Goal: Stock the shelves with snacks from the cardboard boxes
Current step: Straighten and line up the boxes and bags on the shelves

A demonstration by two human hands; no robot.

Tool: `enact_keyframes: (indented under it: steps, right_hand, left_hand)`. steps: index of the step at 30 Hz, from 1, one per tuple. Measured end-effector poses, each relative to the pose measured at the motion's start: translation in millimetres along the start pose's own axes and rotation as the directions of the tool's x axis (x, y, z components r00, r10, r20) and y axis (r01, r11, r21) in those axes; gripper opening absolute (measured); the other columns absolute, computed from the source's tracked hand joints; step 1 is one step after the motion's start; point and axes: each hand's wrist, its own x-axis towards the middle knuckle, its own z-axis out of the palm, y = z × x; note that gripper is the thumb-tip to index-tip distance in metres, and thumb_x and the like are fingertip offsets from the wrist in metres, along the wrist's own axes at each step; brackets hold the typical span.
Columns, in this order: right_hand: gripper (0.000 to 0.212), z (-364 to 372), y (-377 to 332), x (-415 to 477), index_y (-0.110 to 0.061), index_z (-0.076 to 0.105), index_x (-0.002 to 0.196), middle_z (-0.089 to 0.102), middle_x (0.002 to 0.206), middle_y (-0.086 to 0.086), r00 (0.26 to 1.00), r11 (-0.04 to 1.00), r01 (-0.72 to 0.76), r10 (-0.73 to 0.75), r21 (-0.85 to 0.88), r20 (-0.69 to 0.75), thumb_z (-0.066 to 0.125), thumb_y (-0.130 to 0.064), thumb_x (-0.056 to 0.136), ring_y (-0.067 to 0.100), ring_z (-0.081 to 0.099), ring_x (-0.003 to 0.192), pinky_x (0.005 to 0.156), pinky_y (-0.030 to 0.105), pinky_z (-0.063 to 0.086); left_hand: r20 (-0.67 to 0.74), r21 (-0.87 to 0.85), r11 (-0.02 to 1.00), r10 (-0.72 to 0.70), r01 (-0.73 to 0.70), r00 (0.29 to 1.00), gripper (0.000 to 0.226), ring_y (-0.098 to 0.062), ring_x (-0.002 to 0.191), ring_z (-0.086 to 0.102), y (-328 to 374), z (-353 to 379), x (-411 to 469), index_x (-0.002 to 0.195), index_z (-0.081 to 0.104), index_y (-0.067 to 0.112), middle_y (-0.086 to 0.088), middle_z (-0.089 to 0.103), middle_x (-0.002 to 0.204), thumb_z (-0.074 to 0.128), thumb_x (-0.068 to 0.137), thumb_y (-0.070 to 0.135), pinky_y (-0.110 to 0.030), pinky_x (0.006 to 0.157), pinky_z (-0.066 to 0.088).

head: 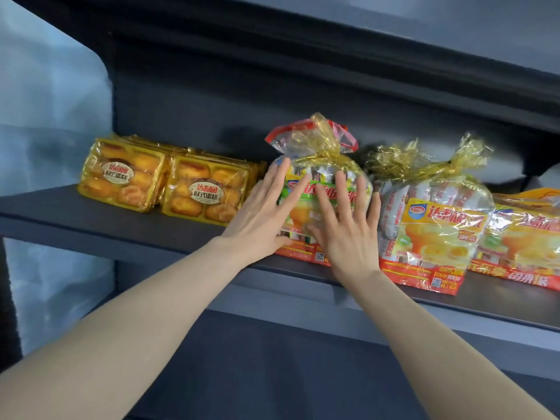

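A clear snack bag tied with gold ribbon stands on the dark shelf, its label red, green and orange. My left hand lies flat against the bag's left front with straight fingers. My right hand presses the bag's front right, fingers spread. Two similar tied bags stand to its right, the farthest cut off by the frame edge. Left of the hands, yellow cake trays lie in two stacks.
An upper shelf overhangs the bags closely. The shelf's left end meets a pale wall. Bare shelf surface shows in front of the cake trays. A lower dark panel sits beneath the shelf edge. No cardboard box is in view.
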Motion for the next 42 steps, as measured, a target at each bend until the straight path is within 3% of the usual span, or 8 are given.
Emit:
enact_keyframes:
  steps: [5, 8, 11, 16, 20, 26, 32, 42]
  right_hand:
    - [0.049, -32.6, -37.3, 4.3, -0.018, 0.042, 0.15, 0.032, 0.159, 0.019, 0.968, 0.989, 0.096, -0.066, 0.116, -0.242, 0.051, -0.023, 0.102, 0.044, 0.02, 0.149, 0.118, 0.061, 0.02]
    - [0.051, -42.3, -78.6, 19.3, -0.013, 0.047, 0.148, 0.039, 0.155, 0.019, 0.949, 0.972, 0.198, -0.157, 0.129, -0.273, 0.056, -0.01, 0.098, 0.043, 0.027, 0.147, 0.118, 0.055, 0.027]
    - [0.058, -38.7, -122.6, 35.6, -0.013, 0.041, 0.151, 0.035, 0.157, 0.017, 0.97, 0.964, 0.201, -0.171, 0.175, -0.175, 0.06, -0.008, 0.096, 0.039, 0.026, 0.148, 0.114, 0.052, 0.035]
    - [0.075, -25.1, -180.2, 63.6, -0.021, 0.028, 0.156, 0.023, 0.164, 0.011, 0.988, 0.962, 0.007, -0.049, 0.275, 0.146, 0.068, -0.015, 0.092, 0.034, 0.018, 0.152, 0.109, 0.046, 0.044]
    - [0.089, -0.8, -194.6, 84.9, -0.03, 0.007, 0.159, -0.008, 0.168, 0.004, 0.926, 0.976, -0.032, -0.052, 0.214, 0.373, 0.066, -0.014, 0.094, 0.034, -0.005, 0.154, 0.118, 0.049, 0.028]
    - [0.101, 36.3, -205.4, 112.9, -0.026, -0.01, 0.158, -0.029, 0.162, 0.009, 0.858, 0.985, -0.044, -0.049, 0.168, 0.512, 0.067, -0.016, 0.094, 0.038, -0.022, 0.149, 0.122, 0.054, 0.009]
    - [0.111, 69.5, -197.4, 122.2, -0.027, -0.02, 0.155, -0.033, 0.16, 0.013, 0.856, 0.98, -0.103, -0.001, 0.172, 0.517, 0.071, -0.022, 0.092, 0.034, -0.023, 0.15, 0.123, 0.052, 0.012]
    - [0.11, 96.2, -184.4, 131.5, -0.027, -0.024, 0.154, -0.032, 0.16, 0.015, 0.889, 0.983, -0.038, -0.05, 0.18, 0.456, 0.068, -0.022, 0.094, 0.037, -0.027, 0.148, 0.123, 0.055, 0.007]
  left_hand:
    - [0.013, 0.061, 0.998, 0.015, -0.016, 1.0, 0.108, -0.027, 0.152, -0.008, -58.0, -23.6, -34.3, 0.157, -0.008, 0.024, -0.007, -0.014, 0.165, 0.071, 0.086, 0.044, -0.044, 0.122, 0.01]
    - [0.043, 0.08, 0.996, -0.033, 0.029, 0.999, 0.098, -0.022, 0.152, -0.01, -109.5, -40.4, -56.5, 0.158, -0.002, 0.019, -0.005, -0.011, 0.165, 0.064, 0.091, 0.046, -0.04, 0.121, 0.008]
    - [0.107, 0.087, 0.993, -0.086, 0.076, 0.991, 0.094, -0.02, 0.152, -0.01, -163.5, -52.7, -78.4, 0.159, 0.001, 0.019, -0.003, -0.011, 0.165, 0.061, 0.092, 0.047, -0.04, 0.121, 0.01]
    - [0.215, 0.11, 0.993, -0.076, 0.054, 0.974, 0.092, -0.021, 0.152, -0.008, -218.5, -53.0, -86.5, 0.158, -0.001, 0.017, -0.004, -0.013, 0.165, 0.06, 0.094, 0.043, -0.042, 0.122, 0.018]
    - [0.293, 0.168, 0.986, -0.036, -0.014, 0.956, 0.094, -0.025, 0.152, -0.01, -227.4, -34.2, -68.2, 0.158, -0.006, 0.014, -0.009, -0.015, 0.164, 0.059, 0.096, 0.041, -0.042, 0.123, 0.009]
    - [0.327, 0.218, 0.976, -0.057, -0.016, 0.943, 0.1, -0.027, 0.15, -0.017, -229.8, 3.9, -39.5, 0.155, -0.014, 0.01, -0.012, -0.02, 0.163, 0.059, 0.095, 0.041, -0.041, 0.124, -0.001]
    - [0.267, 0.289, 0.957, -0.084, 0.004, 0.96, 0.109, -0.031, 0.149, -0.022, -233.1, 26.4, -20.4, 0.154, -0.021, 0.011, -0.015, -0.026, 0.16, 0.065, 0.092, 0.036, -0.044, 0.124, 0.004]
    - [0.194, 0.355, 0.933, -0.134, 0.058, 0.972, 0.116, -0.035, 0.147, -0.026, -230.3, 51.7, -7.2, 0.151, -0.026, 0.01, -0.017, -0.03, 0.159, 0.07, 0.089, 0.032, -0.046, 0.124, 0.006]
